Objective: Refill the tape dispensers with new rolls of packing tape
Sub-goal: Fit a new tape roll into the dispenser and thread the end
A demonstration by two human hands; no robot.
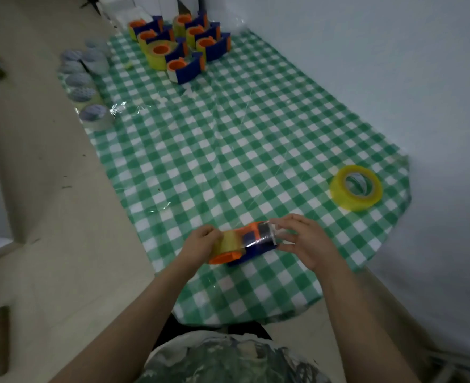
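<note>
Left hand (200, 240) grips the roll end of the blue-and-orange tape dispenser (253, 249) low over the checked cloth (228, 150), right hand (308, 244) fingers (286, 220) pinching the clear strip (258, 239) at its cutter end, and if it slackens, that tape could stick to itself

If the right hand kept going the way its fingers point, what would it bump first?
The tape dispenser: the right hand has its fingertips touching its blue end, it seems. The left hand holds the other side.
</note>
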